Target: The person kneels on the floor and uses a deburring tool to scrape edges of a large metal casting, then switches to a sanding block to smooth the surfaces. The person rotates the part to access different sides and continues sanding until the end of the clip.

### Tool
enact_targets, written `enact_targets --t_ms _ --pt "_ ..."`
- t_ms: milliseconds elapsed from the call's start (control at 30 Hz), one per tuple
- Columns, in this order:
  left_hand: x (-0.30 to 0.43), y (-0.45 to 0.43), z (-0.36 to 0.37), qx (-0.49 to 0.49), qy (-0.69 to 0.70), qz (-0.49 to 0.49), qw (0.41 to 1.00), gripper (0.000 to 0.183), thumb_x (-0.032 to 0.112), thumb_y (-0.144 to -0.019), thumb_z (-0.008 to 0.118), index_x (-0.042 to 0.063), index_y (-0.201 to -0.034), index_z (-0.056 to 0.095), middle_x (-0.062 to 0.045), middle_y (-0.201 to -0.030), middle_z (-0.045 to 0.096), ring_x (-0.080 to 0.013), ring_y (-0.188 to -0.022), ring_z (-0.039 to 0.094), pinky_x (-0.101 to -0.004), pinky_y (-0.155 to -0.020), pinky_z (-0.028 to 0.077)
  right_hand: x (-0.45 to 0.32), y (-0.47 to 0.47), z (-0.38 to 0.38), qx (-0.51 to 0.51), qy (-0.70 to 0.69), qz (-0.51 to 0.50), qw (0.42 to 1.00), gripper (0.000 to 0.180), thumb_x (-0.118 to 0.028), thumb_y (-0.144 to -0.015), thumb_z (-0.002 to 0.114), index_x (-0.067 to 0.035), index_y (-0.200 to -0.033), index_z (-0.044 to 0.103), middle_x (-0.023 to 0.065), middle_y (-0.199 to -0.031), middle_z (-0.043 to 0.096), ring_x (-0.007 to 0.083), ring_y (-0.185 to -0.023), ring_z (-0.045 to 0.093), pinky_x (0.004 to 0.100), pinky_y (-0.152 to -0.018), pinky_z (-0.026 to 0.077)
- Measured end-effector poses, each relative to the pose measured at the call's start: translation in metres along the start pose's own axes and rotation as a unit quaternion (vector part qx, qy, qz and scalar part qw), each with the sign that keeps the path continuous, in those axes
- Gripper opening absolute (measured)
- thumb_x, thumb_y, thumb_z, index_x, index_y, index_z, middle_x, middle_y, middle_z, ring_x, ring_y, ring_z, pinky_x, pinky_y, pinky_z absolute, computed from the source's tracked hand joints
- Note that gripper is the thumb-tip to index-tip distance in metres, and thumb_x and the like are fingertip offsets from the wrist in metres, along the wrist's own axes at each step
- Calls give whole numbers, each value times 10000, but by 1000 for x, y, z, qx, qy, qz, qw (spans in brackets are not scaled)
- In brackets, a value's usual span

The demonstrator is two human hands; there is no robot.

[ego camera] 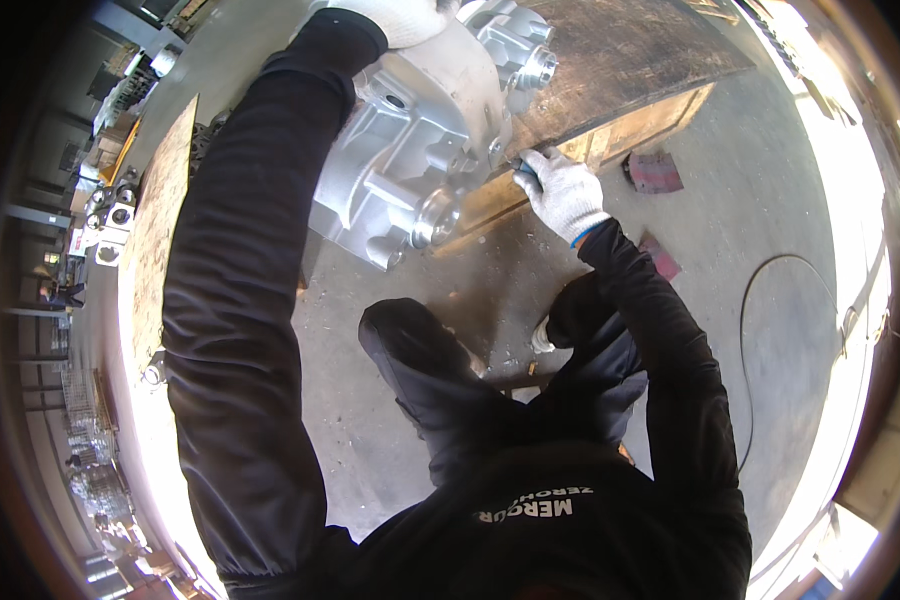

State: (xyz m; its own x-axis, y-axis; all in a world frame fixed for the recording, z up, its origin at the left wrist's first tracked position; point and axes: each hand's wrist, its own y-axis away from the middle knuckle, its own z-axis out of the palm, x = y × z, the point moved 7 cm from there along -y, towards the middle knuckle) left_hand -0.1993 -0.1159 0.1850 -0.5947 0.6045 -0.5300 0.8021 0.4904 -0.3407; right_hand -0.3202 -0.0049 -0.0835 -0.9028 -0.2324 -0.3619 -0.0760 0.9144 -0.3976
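A large cast metal housing (412,150) with bosses and ribs stands at the near edge of a worn wooden table (637,45). My left hand (405,19), in a white knit glove, rests at the top of the housing; the picture's upper edge cuts it off, so its fingers are partly hidden. Right of the housing, my gloved right hand (562,187) is closed around a small blue-green object (526,166), whose kind I cannot tell, beside the housing's flange. A second cast metal part (514,37) lies behind on the table.
Pinkish-red abrasive-looking sheets (654,172) lie on the floor at the right, near a thin cable or hose (744,322). Another wooden board (157,225) stands at the left, with metal parts (112,217) beyond it. Far left, a person (64,292) is visible.
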Motion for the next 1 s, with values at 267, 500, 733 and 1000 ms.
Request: enact_targets --t_ms 267,500,733,1000 --pt "14 11 -17 84 67 106 989 258 263 -864 629 88 -687 695 -122 -734 678 -326 -783 648 -431 -786 495 -6 6 -18 4 64 -89 994 267 -302 -954 676 -166 -1183 662 115 -1053 660 326 -843 710 442 -689 577" --pt "17 18 -20 109 43 125 985 194 212 -815 670 78 -675 682 -121 -720 662 -330 -762 637 -433 -760 503 -15 -14 -9 5 113 -143 983 268 -353 -999 619 -134 -1154 629 119 -955 660 304 -738 707 429 -592 566" --pt "27 16 -19 151 22 114 982 193 200 -818 673 69 -676 676 -129 -708 657 -331 -768 648 -443 -758 518 -7 24 58 48 -106 105 988 201 -282 -1042 573 -86 -1084 588 206 -704 680 409 -637 687 506 -563 542" --pt "29 13 -8 121 -6 96 988 262 250 -847 653 75 -653 683 -126 -711 668 -321 -751 633 -439 -760 502 -53 29 58 -92 -280 256 921 386 -350 -1069 474 19 -1052 587 322 -857 690 513 -859 680 595 -789 532"
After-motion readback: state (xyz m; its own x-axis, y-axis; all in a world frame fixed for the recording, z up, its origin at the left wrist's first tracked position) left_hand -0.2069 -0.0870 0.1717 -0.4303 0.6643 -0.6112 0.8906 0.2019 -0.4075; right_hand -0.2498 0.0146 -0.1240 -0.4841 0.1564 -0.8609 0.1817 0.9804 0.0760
